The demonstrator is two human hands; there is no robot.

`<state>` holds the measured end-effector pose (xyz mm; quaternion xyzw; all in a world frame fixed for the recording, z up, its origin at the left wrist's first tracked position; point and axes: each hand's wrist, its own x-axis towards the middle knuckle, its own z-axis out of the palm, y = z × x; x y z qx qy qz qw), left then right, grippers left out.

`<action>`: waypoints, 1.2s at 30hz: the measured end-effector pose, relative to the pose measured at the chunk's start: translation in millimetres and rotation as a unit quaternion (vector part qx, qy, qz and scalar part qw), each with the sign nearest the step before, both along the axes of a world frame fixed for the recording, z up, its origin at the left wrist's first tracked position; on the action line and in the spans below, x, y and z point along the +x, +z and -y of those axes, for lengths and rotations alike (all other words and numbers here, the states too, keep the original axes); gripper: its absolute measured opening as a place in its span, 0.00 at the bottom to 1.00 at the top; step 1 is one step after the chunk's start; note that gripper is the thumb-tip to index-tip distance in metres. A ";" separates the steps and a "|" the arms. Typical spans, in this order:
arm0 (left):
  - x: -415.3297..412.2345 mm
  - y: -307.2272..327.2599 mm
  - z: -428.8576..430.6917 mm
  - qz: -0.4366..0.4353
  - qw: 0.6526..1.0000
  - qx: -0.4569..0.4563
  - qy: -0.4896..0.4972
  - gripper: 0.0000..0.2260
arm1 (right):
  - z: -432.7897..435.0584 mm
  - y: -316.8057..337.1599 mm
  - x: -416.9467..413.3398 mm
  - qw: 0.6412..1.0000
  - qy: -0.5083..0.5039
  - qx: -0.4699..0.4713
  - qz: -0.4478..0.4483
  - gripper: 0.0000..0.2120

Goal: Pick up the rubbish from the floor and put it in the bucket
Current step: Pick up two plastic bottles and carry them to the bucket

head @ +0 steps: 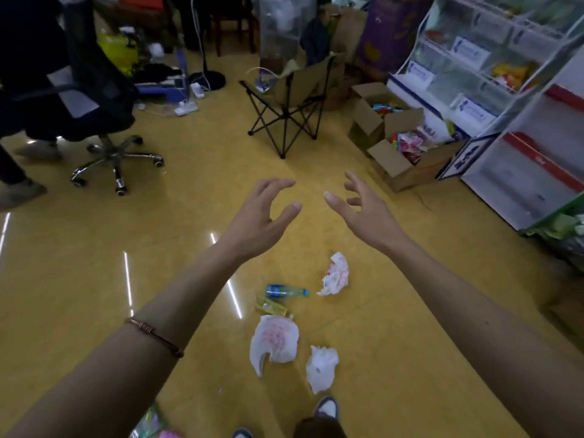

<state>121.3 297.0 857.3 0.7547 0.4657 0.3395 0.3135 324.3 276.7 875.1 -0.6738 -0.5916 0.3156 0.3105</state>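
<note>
Rubbish lies on the yellow floor in front of my feet. There is a crumpled white paper with red marks (335, 275), a small blue-labelled bottle (284, 291) on its side, a yellow-green plastic piece (270, 306), a larger white wrapper with red print (274, 341) and a white crumpled tissue (320, 366). My left hand (264, 221) and my right hand (363, 210) are stretched out in the air above and beyond the rubbish, fingers spread and relaxed, holding nothing. No bucket is in view.
A black office chair (104, 121) stands at the left and a folding camp chair (290, 102) at centre back. Open cardboard boxes (398, 159) and white shelving (505, 105) line the right. Colourful plastic (151, 425) shows at the bottom edge. A person's shoe (22, 192) is at far left.
</note>
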 end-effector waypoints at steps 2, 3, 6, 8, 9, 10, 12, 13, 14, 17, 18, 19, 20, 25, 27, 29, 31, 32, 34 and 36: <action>12.2 1.9 -8.0 0.002 1.000 0.006 -0.011 0.19 | -3.6 2.4 12.6 1.000 -0.013 0.008 -0.004 0.38; 18.6 3.7 -13.3 0.004 1.000 0.009 -0.012 0.19 | -7.5 3.8 19.4 1.000 -0.017 0.012 -0.005 0.39; 38.1 9.0 -32.3 0.017 1.000 0.015 -0.006 0.19 | -27.9 8.3 39.4 0.999 -0.019 0.027 -0.006 0.39; 51.7 10.4 -47.9 0.025 1.000 0.013 0.002 0.20 | -46.1 10.8 52.1 0.999 -0.011 0.034 -0.001 0.38; 58.5 10.6 -56.5 0.027 1.000 0.010 0.009 0.20 | -56.2 11.4 57.9 0.999 -0.002 0.036 0.002 0.38; 65.2 10.5 -64.6 0.027 0.999 0.008 0.017 0.20 | -66.7 11.5 63.4 0.999 0.010 0.038 0.005 0.37; 78.0 9.5 -80.8 0.025 0.999 0.008 0.045 0.20 | -90.2 10.7 74.4 0.999 0.038 0.037 0.009 0.37; 84.5 8.9 -88.6 0.029 0.998 0.008 0.062 0.19 | -103.4 11.1 79.8 0.998 0.055 0.035 0.008 0.36; 91.2 8.2 -96.3 0.034 0.996 0.007 0.076 0.19 | -117.5 11.9 84.9 0.997 0.073 0.033 0.006 0.37; 109.6 4.3 -117.6 0.039 0.993 -0.004 0.115 0.19 | -157.2 11.6 96.9 0.992 0.124 0.023 0.005 0.37; 113.8 2.7 -123.7 0.041 0.990 -0.009 0.133 0.19 | -169.0 9.3 98.8 0.990 0.142 0.018 0.004 0.37; 116.3 0.7 -128.6 0.044 0.987 -0.015 0.154 0.19 | -179.5 5.8 99.8 0.987 0.159 0.013 0.003 0.37; 117.7 -2.0 -132.4 0.049 0.983 -0.022 0.174 0.19 | -189.4 1.2 99.5 0.984 0.176 0.010 0.003 0.38; 110.8 -26.0 -131.3 0.042 0.966 -0.071 0.246 0.19 | -218.0 -28.2 88.2 0.970 0.242 -0.019 -0.008 0.38; 102.7 -35.0 -128.0 0.036 0.959 -0.088 0.267 0.20 | -221.4 -42.1 80.0 0.964 0.263 -0.040 -0.014 0.37; 94.0 -44.1 -125.6 0.033 0.953 -0.103 0.283 0.20 | -223.1 -53.6 71.1 0.958 0.279 -0.061 -0.019 0.37; 86.3 -54.3 -125.3 0.027 0.951 -0.117 0.284 0.20 | -223.4 -62.6 64.7 0.955 0.287 -0.077 -0.022 0.37; 82.4 -59.7 -127.0 0.025 0.951 -0.121 0.282 0.20 | -224.0 -66.9 62.6 0.955 0.286 -0.083 -0.023 0.37; 76.3 -68.5 -131.6 0.026 0.950 -0.128 0.283 0.20 | -226.7 -74.8 60.3 0.955 0.281 -0.091 -0.019 0.37; 71.9 -76.3 -139.7 0.028 0.951 -0.130 0.279 0.20 | -233.4 -82.3 58.6 0.958 0.271 -0.093 -0.009 0.38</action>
